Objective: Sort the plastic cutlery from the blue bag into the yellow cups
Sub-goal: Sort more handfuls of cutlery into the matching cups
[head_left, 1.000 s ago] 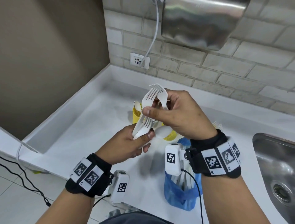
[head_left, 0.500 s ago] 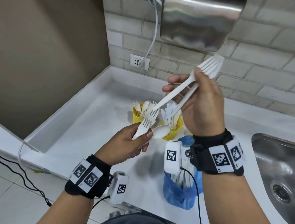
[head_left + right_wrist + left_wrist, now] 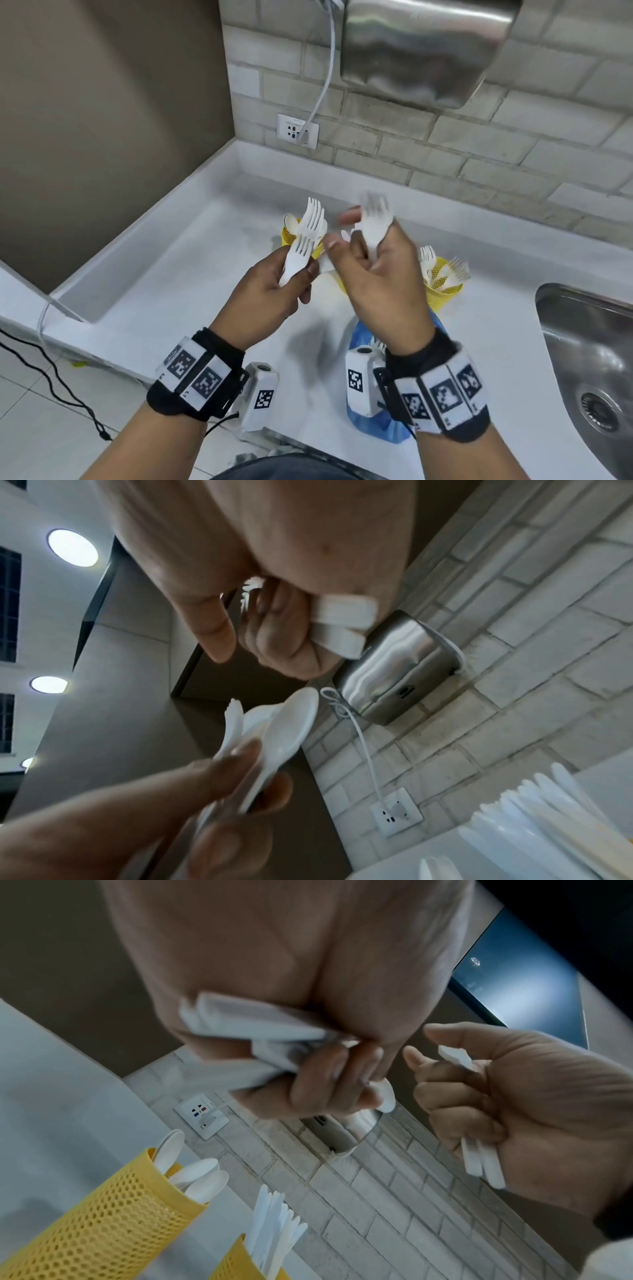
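Over the white worktop (image 3: 178,294), the left hand (image 3: 263,294) kept its grip curled round a bundle of white forks (image 3: 303,246) with a spoon (image 3: 291,723) among them, tines up. The right hand (image 3: 380,284), just beside it, clenched two more forks (image 3: 375,222), blurred in the head view. Behind the hands stood the yellow cups (image 3: 445,291), one holding spoons, one knives, one forks. The blue bag (image 3: 376,421) lay near the worktop's front edge, below the right wrist.

We find no text we can read; the hand dryer (image 3: 397,666) bears a small logo, too blurred; the wristbands (image 3: 195,371) carry only square coded markers.
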`<state>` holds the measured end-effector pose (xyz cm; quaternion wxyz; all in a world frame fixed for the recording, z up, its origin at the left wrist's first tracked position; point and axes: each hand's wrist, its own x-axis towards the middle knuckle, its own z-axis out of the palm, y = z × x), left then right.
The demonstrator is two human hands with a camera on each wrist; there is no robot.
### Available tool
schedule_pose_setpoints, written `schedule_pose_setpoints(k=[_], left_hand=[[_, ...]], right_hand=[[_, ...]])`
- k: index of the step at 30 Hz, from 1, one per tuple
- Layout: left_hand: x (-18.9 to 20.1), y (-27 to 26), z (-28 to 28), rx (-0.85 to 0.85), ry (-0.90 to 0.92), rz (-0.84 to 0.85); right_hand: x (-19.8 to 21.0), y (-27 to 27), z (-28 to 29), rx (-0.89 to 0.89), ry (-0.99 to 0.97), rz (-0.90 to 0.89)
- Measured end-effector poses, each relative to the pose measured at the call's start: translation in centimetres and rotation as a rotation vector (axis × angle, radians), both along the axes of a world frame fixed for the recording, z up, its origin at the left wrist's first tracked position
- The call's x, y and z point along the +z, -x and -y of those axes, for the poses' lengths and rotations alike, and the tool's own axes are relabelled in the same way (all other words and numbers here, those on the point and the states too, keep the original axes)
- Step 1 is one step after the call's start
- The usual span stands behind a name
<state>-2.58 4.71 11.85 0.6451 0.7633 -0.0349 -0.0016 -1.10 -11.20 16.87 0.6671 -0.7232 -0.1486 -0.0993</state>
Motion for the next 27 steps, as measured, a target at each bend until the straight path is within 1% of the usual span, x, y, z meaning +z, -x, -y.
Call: schedule_pose_setpoints(k=[3,9,13,20,27], left_hand=[[-0.1,-0.1,0.3,0.016,-0.025,0.03],[-0.5,-0.4,0.6,0.028,-0.052,0.031],[-0.7,-0.6,0.5,0.041,-0.075,0.03],[-1.6,-0.8,0.3,0.075,-0.203,0.019],[-2.0,-1.0,0.1,0.09,-0.24,0.029]], right_hand=[[-1.3,0.1,-0.2,-0.023,0.193,0.041],[-1.8,-0.5,-0.3,-0.069,0.346,0.102],[-1.8,-0.9,-0.6,-0.046,0.379,0.109],[-2.7,-2.2,-0.8,0.068,0.444,-0.006],[-2.4,-2.3,-0.9,0.063,0.27,-0.014]])
